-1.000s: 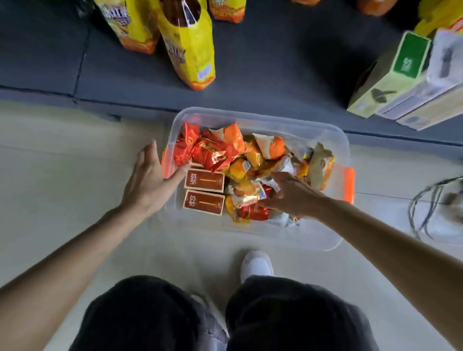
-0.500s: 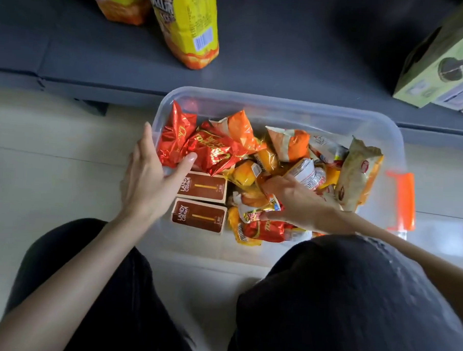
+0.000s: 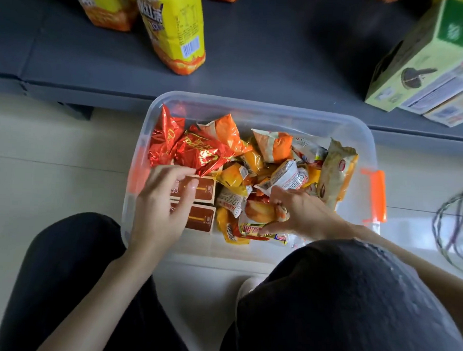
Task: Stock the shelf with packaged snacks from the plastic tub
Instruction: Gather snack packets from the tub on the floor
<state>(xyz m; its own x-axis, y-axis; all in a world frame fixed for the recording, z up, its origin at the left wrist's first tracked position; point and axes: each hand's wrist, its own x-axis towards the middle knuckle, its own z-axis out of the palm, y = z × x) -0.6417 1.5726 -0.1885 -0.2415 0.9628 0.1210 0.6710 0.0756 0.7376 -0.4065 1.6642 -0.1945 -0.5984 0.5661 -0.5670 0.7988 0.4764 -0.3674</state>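
Many packaged snacks fill the clear plastic tub on the floor, just before the dark shelf, where a yellow bag stands. Since 0.5 s ago, the left hand has moved onto 2 brown boxes, fingers spread. The right hand pinches a small wrapped pack.

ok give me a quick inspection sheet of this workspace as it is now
surface: pale tiled floor, dark shelf ahead
job's things: clear tub full of snack packets; two brown boxes at its left
clutter: green carton and yellow bags on shelf
grips: left hand open over the boxes; right hand in the packets, hold unclear
cables: loose loop on floor, right
surroundings: person's dark-clad knees
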